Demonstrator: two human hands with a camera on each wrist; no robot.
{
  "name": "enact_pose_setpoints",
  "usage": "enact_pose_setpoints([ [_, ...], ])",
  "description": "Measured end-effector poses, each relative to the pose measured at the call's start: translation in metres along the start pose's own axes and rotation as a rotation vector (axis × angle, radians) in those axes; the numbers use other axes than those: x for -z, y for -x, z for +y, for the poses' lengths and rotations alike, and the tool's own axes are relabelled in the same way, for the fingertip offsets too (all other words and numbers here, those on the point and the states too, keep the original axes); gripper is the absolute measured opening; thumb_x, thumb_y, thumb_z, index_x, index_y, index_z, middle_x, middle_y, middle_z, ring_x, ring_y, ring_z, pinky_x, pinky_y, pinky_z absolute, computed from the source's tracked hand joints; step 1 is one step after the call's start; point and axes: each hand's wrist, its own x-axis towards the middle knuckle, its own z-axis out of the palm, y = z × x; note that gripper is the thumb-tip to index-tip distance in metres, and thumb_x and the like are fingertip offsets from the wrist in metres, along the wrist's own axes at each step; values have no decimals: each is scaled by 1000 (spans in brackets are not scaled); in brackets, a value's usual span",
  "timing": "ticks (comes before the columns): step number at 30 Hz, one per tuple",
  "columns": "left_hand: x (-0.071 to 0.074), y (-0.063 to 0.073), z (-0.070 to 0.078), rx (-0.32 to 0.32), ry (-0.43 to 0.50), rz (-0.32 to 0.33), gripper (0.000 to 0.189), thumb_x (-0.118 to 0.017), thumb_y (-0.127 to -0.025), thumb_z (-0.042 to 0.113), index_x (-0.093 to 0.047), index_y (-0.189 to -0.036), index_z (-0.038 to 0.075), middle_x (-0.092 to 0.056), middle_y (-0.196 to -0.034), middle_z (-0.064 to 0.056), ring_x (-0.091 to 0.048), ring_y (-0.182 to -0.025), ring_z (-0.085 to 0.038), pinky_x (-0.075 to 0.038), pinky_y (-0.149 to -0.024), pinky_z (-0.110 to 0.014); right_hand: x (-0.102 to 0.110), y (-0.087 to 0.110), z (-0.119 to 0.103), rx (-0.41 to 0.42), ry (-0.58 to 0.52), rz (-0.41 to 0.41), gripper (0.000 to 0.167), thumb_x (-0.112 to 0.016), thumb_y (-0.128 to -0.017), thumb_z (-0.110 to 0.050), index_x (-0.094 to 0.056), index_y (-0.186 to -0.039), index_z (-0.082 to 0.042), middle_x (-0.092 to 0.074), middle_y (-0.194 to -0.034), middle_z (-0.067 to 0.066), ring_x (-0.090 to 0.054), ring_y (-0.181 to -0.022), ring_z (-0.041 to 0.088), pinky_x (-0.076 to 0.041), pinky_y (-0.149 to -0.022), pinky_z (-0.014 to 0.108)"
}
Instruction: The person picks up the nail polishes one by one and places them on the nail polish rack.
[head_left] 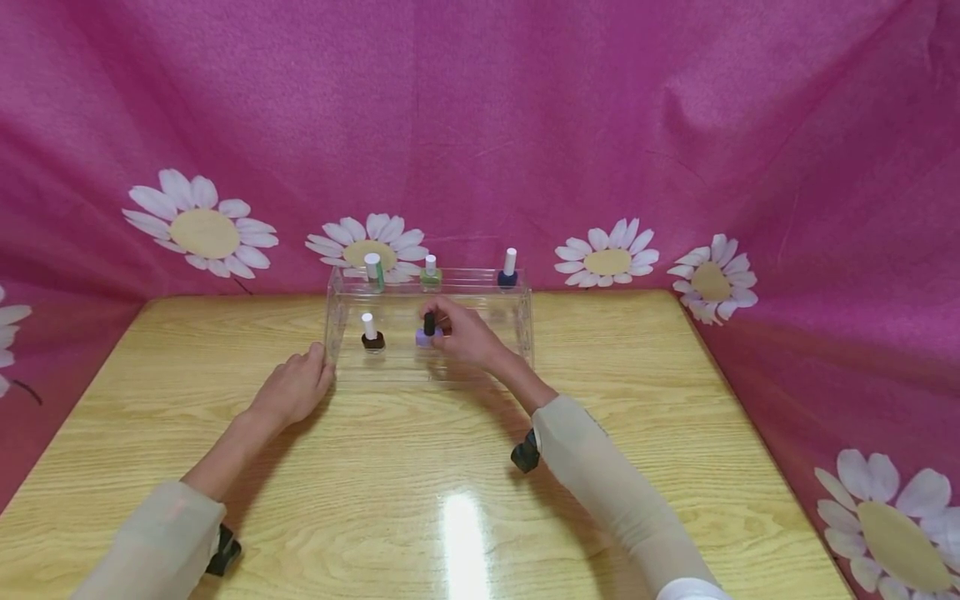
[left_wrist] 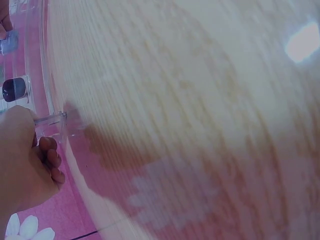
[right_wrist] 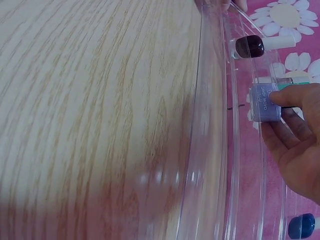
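Observation:
A clear acrylic nail polish rack (head_left: 431, 377) stands towards the back of the table. My right hand (head_left: 465, 335) pinches a lavender nail polish bottle (right_wrist: 265, 102) with a black cap, upright over the rack's lower tier. My left hand (head_left: 294, 385) grips the rack's left end, fingers curled at its edge in the left wrist view. Left of the lavender bottle, a dark nail polish bottle (head_left: 372, 340) with a white cap stands on the same tier. Along the upper tier are a green-striped bottle (head_left: 374, 272), a light green bottle (head_left: 431, 277) and a navy bottle (head_left: 507, 277), all white-capped.
The wood-grain table (head_left: 390, 492) extends in front of and beside the rack. A pink cloth (head_left: 480, 117) with large daisies hangs close behind the rack and along both sides of the table. Bright light reflects off the table's front.

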Motion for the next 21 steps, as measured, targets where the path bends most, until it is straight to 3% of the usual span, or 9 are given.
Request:
enact_pose_setpoints([
  [9, 1, 0, 1, 8, 14, -5, 17, -44, -104, 18, -44, -99, 2, -54, -74, -13, -53, -64, -30, -45, -59, -50, 13, -6, -5, 16, 13, 28, 36, -64, -89, 8, -55, -123, 3, -64, -112, 16, -64, -104, 29, -51, -89, 35],
  [21, 2, 0, 2, 7, 15, 7, 17, -44, -104, 18, -45, -97, 3, -53, -72, -11, -54, -64, -29, -45, -60, -50, 30, -12, -11, 22, 3, 60, 29, -62, -92, 6, -56, -119, -3, -62, -113, 14, -61, -108, 28, -49, -88, 38],
])
